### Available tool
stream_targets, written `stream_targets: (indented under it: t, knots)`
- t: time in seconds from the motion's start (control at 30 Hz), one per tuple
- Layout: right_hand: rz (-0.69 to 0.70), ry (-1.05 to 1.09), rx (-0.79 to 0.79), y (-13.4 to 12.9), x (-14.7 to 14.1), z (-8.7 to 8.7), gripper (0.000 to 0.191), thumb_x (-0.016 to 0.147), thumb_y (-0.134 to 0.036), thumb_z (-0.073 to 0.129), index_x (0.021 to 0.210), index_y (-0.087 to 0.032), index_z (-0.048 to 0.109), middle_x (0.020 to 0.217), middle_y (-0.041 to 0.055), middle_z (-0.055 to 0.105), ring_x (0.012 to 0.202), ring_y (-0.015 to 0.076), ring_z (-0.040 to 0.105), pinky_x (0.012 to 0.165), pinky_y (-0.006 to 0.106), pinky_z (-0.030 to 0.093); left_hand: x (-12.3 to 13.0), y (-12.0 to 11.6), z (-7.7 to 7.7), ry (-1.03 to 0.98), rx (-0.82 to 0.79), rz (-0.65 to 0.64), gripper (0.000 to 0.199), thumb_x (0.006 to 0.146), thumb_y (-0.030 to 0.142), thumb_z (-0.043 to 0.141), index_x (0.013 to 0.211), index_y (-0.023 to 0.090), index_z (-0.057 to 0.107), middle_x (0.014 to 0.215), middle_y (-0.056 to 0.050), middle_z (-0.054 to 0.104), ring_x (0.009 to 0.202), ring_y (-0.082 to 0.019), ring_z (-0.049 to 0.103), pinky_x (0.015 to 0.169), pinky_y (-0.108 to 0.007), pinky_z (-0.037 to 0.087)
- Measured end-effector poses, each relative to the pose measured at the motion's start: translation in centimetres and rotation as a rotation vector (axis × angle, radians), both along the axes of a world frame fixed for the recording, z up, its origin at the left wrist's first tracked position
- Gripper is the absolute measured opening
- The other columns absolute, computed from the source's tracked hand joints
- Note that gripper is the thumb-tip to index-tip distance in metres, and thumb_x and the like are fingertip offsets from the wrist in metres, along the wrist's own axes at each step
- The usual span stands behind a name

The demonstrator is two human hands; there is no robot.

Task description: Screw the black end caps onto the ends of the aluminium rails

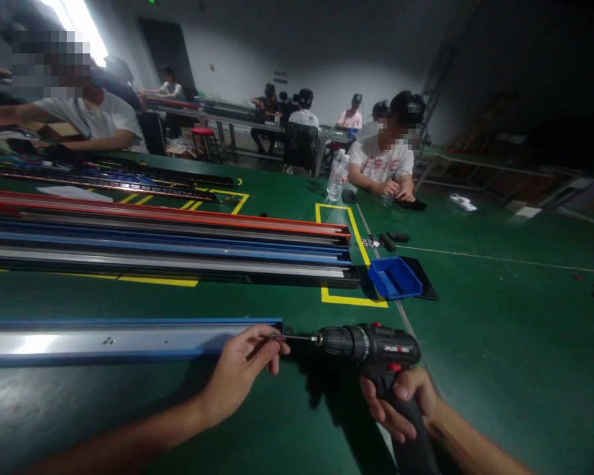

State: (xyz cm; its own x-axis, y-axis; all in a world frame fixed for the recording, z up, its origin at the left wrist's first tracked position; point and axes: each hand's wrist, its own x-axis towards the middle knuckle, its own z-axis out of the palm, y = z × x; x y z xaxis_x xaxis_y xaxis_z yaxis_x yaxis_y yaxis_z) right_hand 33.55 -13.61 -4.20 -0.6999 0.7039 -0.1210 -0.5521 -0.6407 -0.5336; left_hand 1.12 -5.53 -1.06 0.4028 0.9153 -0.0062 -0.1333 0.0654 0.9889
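Note:
My right hand (400, 406) is wrapped round the grip of a black cordless drill (376, 349), whose chuck points left. A thin metal driver bit (301, 338) sticks out of the chuck. Thumb and fingers of my left hand (250, 359) are pinched at the bit's far end; whether a screw is between them is too small to tell. Just behind that hand lies the right end of a blue-edged silver rail (178, 338), flat on the green table (257, 422).
Several long rails (228, 254) in orange, blue and silver lie behind. A blue bin (396, 278) sits on a dark flat piece near yellow tape (354, 301). Plastic bottles (336, 175) stand farther back. A person (386, 155) sits across the table, another person (99, 119) at far left.

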Motion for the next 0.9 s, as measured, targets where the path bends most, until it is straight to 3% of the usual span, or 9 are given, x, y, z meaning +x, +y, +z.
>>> stream_targets:
  t: [0.17,0.4,0.9]
  knots:
    - [0.02,0.017,-0.057,0.3,-1.8,-0.8,0.043,0.071,-0.03,0.058,0.101,-0.003,0.072,0.076,0.0116,0.076,0.032,0.0089,0.046,0.039,0.023,0.046,0.7,0.4,0.5,-0.221,-0.16,0.058,0.028,0.088,0.038,0.078,0.093,0.016,0.062,0.089,-0.006,0.075,0.061,-0.012,0.065,0.057,-0.023,0.046]
    - [-0.059,-0.01,-0.1,0.2,-1.8,-2.7,0.038,0.071,-0.034,0.062,0.094,-0.004,0.071,0.069,0.0098,0.073,0.028,0.0074,0.039,0.033,0.022,0.038,0.0,1.1,0.6,-0.302,-0.351,0.086,0.033,0.09,0.044,0.076,0.095,0.019,0.055,0.092,-0.002,0.071,0.063,-0.01,0.063,0.058,-0.023,0.044]
    - [-0.042,0.028,-0.135,-0.1,-2.0,-2.5,0.037,0.072,-0.031,0.06,0.096,-0.005,0.07,0.071,0.0103,0.073,0.03,0.0069,0.04,0.035,0.021,0.039,-0.1,1.2,1.9,-0.346,-0.295,0.081,0.032,0.091,0.042,0.075,0.086,0.017,0.056,0.088,0.0,0.066,0.067,-0.01,0.061,0.064,-0.024,0.046]
